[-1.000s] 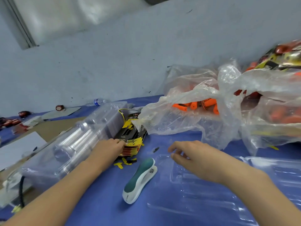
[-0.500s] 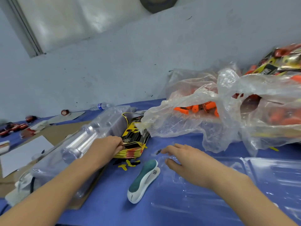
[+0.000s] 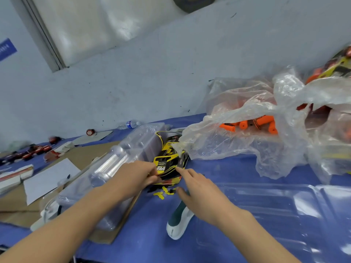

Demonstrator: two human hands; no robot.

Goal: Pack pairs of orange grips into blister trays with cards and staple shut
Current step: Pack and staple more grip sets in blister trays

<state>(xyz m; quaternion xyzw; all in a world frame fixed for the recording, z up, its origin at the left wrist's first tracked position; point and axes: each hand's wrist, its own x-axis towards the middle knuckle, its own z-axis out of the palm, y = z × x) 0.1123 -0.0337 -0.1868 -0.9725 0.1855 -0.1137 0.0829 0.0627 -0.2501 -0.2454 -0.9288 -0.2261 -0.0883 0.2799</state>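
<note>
1. Left hand (image 3: pixel 136 175) pinches the near-left edge of the stack of yellow-and-black printed cards (image 3: pixel 168 164).
2. Right hand (image 3: pixel 201 190) has crossed from the open clear plastic blister tray (image 3: pixel 266 205) to the cards, fingers straight, one fingertip touching: probably separating one card.
3. Orange rubber grips (image 3: pixel 245 125) lie bagged, far right.

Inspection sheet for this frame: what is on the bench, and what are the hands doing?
Surface: blue cloth; cardboard at left.
Job's things: cards stacked; orange grips in a plastic bag; tray stack left; open tray right; stapler, partly behind the right hand.
Clutter: yellow scraps, bottle, paper.
Hands: left hand grips the cards; right hand open, fingertip at the cards.
Cables: nothing seen.
Surroundings: white wall.
</note>
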